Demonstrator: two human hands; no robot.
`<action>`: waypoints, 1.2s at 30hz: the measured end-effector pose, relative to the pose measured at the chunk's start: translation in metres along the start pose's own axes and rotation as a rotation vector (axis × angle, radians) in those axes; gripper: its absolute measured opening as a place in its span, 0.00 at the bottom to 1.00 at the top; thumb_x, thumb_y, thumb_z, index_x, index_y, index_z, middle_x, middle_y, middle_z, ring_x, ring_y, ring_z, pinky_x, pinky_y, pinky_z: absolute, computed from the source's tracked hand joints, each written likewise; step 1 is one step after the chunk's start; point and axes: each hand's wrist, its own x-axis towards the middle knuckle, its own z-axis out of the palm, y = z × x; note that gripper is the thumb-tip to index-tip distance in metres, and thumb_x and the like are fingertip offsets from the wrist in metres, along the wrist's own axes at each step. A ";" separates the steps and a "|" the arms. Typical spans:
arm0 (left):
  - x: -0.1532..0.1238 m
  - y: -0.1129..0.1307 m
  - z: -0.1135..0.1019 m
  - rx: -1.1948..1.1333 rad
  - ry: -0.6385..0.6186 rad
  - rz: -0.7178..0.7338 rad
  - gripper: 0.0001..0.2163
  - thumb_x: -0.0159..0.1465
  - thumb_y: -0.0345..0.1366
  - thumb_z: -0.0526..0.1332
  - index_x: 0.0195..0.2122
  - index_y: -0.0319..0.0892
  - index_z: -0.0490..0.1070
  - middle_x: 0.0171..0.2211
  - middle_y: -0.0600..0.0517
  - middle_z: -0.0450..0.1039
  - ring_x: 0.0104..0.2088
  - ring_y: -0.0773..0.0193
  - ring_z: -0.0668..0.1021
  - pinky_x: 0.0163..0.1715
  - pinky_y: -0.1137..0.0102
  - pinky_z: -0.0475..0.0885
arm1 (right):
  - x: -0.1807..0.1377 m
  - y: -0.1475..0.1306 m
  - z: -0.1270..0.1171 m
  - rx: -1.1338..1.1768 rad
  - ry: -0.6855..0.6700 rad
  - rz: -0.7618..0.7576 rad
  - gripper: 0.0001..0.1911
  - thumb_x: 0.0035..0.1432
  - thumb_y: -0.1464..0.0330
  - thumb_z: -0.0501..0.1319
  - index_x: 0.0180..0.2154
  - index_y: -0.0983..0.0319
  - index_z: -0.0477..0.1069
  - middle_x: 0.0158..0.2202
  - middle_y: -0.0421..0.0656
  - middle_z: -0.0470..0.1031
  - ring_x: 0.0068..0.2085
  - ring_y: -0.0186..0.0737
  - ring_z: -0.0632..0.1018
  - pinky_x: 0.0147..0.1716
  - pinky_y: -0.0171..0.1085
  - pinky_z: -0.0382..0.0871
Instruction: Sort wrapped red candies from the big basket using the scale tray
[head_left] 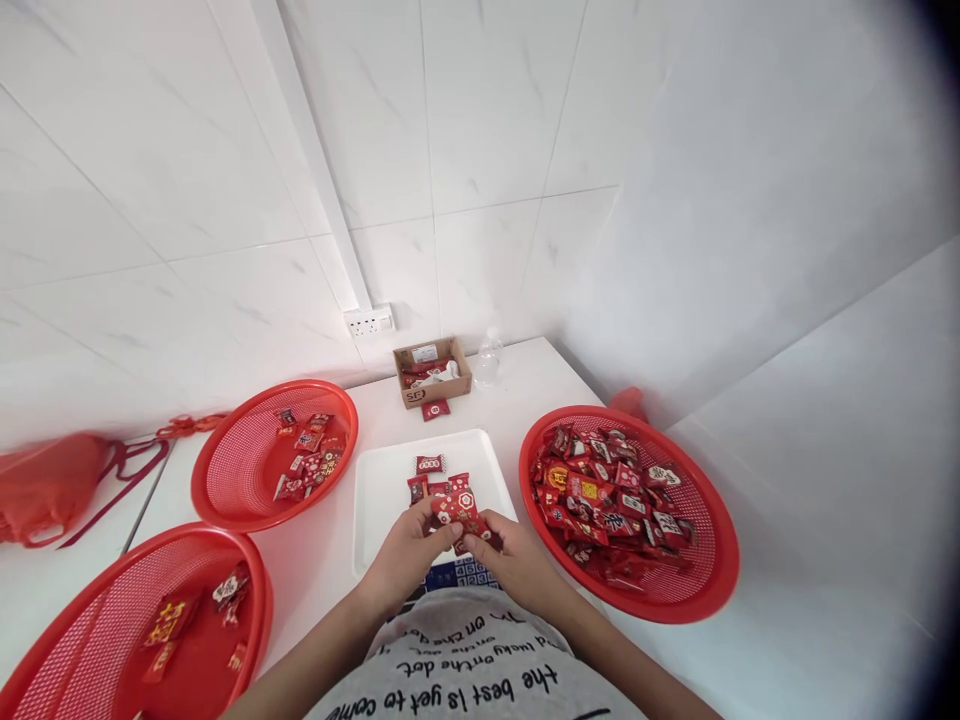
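Observation:
Both of my hands meet over the near edge of a white tray [382, 470]. My left hand [409, 555] and my right hand [510, 555] pinch the same small red candy packet [456, 508] between fingers and thumbs. A few more red packets [430, 465] lie on the tray just beyond it. A red mesh basket [697, 590] heaped with several red packets stands right of the tray.
Two more red baskets stand to the left, one at the back [240, 470] and one near me [90, 650], each with some packets. A small cardboard box [409, 385], a plastic bottle [487, 358] and a wall socket [369, 322] sit at the back. Red bags [52, 490] lie far left.

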 end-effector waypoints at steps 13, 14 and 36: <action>-0.001 -0.001 0.004 0.120 0.022 -0.015 0.06 0.54 0.34 0.60 0.33 0.39 0.71 0.28 0.52 0.73 0.31 0.63 0.73 0.34 0.70 0.67 | 0.002 0.006 0.007 0.038 0.025 0.004 0.10 0.53 0.69 0.53 0.35 0.65 0.70 0.30 0.41 0.72 0.31 0.37 0.70 0.30 0.34 0.64; -0.001 0.000 0.004 0.123 0.020 -0.019 0.06 0.54 0.34 0.60 0.32 0.39 0.71 0.27 0.53 0.73 0.30 0.64 0.73 0.34 0.71 0.67 | 0.002 0.006 0.008 0.046 0.030 0.006 0.10 0.53 0.69 0.52 0.36 0.65 0.69 0.30 0.41 0.72 0.30 0.36 0.70 0.30 0.33 0.64; 0.008 -0.007 0.015 0.221 0.152 0.097 0.07 0.54 0.35 0.59 0.31 0.38 0.69 0.26 0.52 0.72 0.28 0.63 0.72 0.30 0.71 0.66 | 0.002 0.005 0.015 0.144 0.140 0.027 0.11 0.57 0.62 0.51 0.33 0.63 0.65 0.26 0.40 0.70 0.26 0.34 0.71 0.24 0.32 0.63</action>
